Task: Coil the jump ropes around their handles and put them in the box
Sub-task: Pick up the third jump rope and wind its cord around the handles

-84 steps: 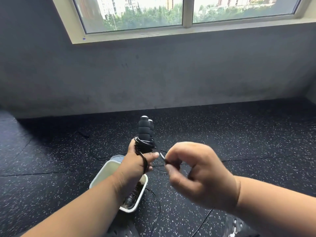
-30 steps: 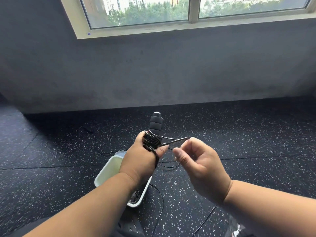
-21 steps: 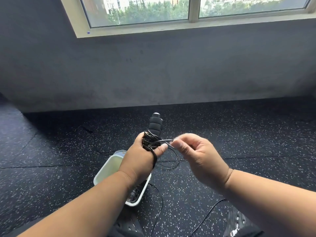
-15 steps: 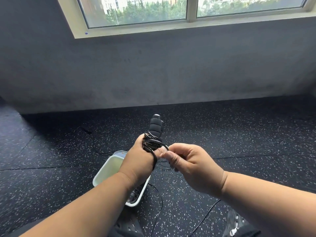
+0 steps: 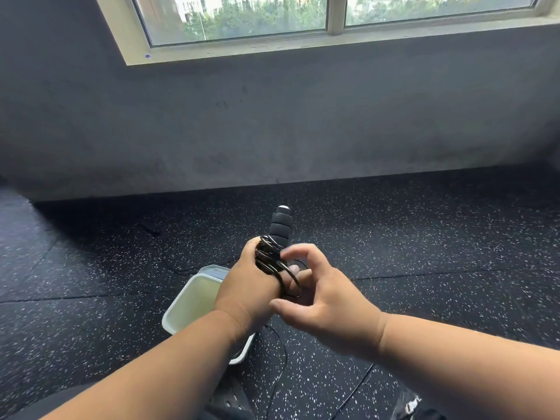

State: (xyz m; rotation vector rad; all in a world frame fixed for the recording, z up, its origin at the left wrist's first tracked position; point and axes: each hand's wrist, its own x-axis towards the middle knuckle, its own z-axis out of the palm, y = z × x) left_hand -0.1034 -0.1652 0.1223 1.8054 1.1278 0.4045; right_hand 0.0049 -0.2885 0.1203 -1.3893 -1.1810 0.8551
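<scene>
My left hand (image 5: 242, 286) grips the black foam jump rope handles (image 5: 281, 226) upright above the white box (image 5: 188, 301). Several turns of thin black cord (image 5: 266, 255) are coiled around the handles just above my fist, and one loop hangs over my left thumb. My right hand (image 5: 330, 307) is close against the left hand's right side with its fingers curled round that loose loop of cord. The fingertips of my right hand are hidden behind the hand itself.
The box stands on a black speckled rubber floor (image 5: 424, 244), below my left wrist. Loose cord (image 5: 283, 356) trails over the floor toward me. A grey wall with a window (image 5: 242, 19) rises behind. My dark-clothed legs are at the bottom edge.
My right hand has carried the cord round the handles and moved in against the left hand; more turns sit on the coil. The left hand has stayed above the box.
</scene>
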